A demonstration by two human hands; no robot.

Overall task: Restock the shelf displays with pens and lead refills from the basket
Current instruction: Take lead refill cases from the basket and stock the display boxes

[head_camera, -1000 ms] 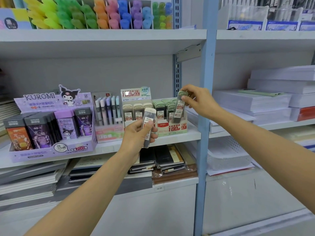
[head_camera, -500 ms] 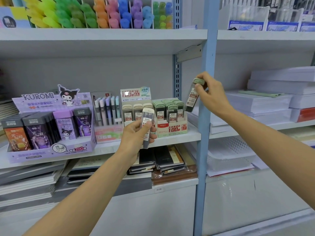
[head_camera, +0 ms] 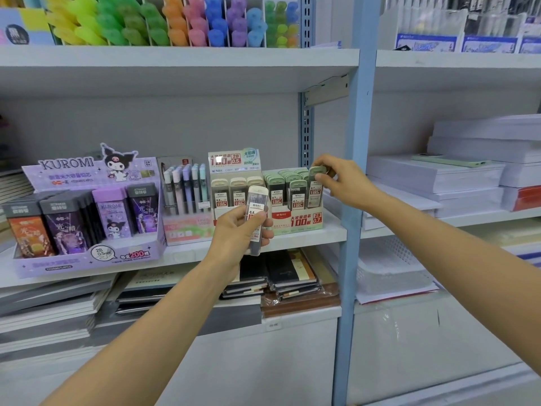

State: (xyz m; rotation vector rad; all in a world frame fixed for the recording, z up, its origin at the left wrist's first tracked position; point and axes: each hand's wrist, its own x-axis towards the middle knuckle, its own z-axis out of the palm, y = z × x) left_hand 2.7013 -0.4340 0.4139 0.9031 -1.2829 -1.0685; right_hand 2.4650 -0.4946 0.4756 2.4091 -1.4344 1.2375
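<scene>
My left hand (head_camera: 234, 232) grips a cream-capped 0.5 lead refill case (head_camera: 256, 213) upright in front of the middle shelf. My right hand (head_camera: 341, 178) pinches the top of a green-capped 0.7 lead refill case (head_camera: 315, 187), which stands at the right end of the green 0.7 display box (head_camera: 298, 222). Beside it on the left is the cream 0.5 display box (head_camera: 234, 194) with a row of refill cases. A pen display (head_camera: 187, 191) stands further left. The basket is out of view.
A purple Kuromi lead display (head_camera: 87, 218) fills the shelf's left. Coloured highlighters (head_camera: 164, 22) line the upper shelf. Notebooks (head_camera: 289, 276) are stacked below. A blue upright post (head_camera: 355, 171) divides this bay from stacked paper reams (head_camera: 468, 177) and a white tray (head_camera: 389, 268).
My right hand came back left from the blue post and lowered the green-capped case into the right end of the 0.7 box. My left hand stayed almost still with its case.
</scene>
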